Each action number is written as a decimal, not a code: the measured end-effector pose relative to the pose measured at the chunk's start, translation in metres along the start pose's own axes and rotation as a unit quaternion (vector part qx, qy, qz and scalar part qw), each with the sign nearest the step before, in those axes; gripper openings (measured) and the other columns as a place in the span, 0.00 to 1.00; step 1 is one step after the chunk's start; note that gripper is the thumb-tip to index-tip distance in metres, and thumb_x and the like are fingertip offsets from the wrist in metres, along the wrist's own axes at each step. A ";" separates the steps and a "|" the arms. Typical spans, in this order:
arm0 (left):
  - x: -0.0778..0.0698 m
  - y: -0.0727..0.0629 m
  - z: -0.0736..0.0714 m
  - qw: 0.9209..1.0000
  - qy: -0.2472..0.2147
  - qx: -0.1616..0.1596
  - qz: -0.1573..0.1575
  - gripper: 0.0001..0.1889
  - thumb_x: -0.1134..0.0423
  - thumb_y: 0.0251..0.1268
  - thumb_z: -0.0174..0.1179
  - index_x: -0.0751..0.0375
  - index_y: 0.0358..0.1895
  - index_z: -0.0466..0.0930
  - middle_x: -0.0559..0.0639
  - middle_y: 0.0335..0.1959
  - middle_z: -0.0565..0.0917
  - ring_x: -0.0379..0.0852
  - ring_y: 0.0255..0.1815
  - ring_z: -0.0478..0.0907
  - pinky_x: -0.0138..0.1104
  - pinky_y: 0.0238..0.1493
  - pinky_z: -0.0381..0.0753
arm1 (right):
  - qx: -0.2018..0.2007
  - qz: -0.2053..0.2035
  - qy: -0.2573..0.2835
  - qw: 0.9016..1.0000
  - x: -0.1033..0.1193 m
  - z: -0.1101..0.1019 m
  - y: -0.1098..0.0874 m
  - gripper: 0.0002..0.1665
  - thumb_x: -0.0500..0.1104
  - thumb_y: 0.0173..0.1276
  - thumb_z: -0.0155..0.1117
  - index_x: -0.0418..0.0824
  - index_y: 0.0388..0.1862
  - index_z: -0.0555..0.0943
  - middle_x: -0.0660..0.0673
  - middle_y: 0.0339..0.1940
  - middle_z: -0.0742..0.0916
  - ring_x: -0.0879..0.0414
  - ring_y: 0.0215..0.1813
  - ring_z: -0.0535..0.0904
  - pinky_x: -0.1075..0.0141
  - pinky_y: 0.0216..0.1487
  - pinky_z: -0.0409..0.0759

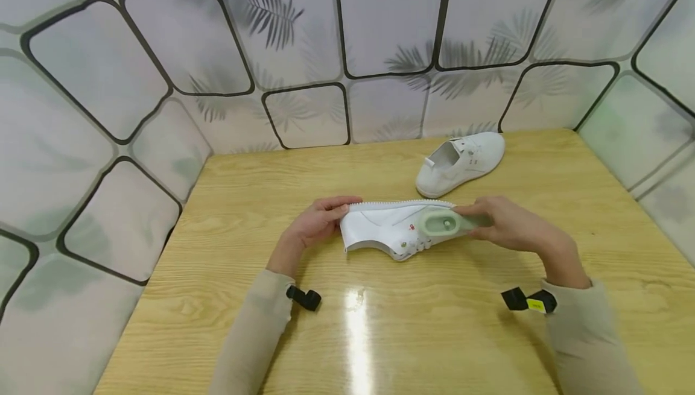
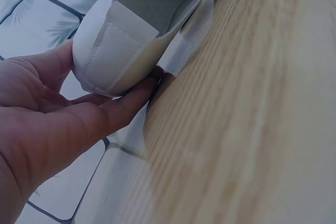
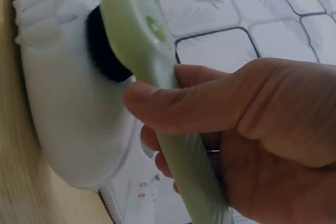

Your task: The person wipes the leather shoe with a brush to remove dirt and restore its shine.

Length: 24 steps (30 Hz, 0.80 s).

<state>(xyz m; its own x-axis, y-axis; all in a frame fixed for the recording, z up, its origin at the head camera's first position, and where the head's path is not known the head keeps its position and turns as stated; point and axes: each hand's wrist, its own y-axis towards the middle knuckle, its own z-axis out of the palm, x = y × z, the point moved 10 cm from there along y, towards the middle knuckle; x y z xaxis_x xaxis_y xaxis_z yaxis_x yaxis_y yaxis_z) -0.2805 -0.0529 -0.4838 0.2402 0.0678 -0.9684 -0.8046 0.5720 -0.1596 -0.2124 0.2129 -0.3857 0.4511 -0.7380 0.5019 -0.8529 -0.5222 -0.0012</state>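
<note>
My left hand (image 1: pixel 317 223) grips a white shoe (image 1: pixel 374 226) by its heel, thumb on one side and fingers on the other. The shoe lies tipped on its side over the table, its opening facing me and its toe to the right. My right hand (image 1: pixel 507 223) holds the handle of a light green brush (image 3: pixel 152 51). In the right wrist view the brush's dark bristles (image 3: pixel 105 48) meet the side of the shoe near the laces. From the head view the green brush head covers part of the shoe's front, and the toe is mostly hidden behind brush and hand.
A second white shoe (image 1: pixel 461 163) stands at the back right of the wooden table (image 1: pixel 260 184), close behind the held one. Patterned panels (image 1: pixel 304 39) with leaf prints and dark outlines rise along the table's back and sides.
</note>
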 end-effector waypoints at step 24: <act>0.003 0.000 -0.001 1.000 0.002 -0.014 -0.017 0.22 0.66 0.81 0.42 0.68 0.72 0.65 0.66 0.69 0.70 0.46 0.52 0.79 0.37 0.47 0.80 | -0.005 -0.021 -0.034 0.999 0.014 0.004 0.004 0.30 0.34 0.62 0.71 0.35 0.64 0.78 0.49 0.34 0.80 0.57 0.34 0.69 0.64 0.35 0.69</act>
<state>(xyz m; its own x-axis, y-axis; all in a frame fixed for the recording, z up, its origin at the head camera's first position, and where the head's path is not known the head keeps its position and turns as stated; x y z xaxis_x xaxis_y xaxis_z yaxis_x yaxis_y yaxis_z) -0.2801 -0.0533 -0.4873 0.2663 0.0455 -0.9628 -0.8106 0.5510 -0.1982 -0.2082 0.1988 -0.3826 0.5025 -0.7436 0.4410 -0.8356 -0.5486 0.0272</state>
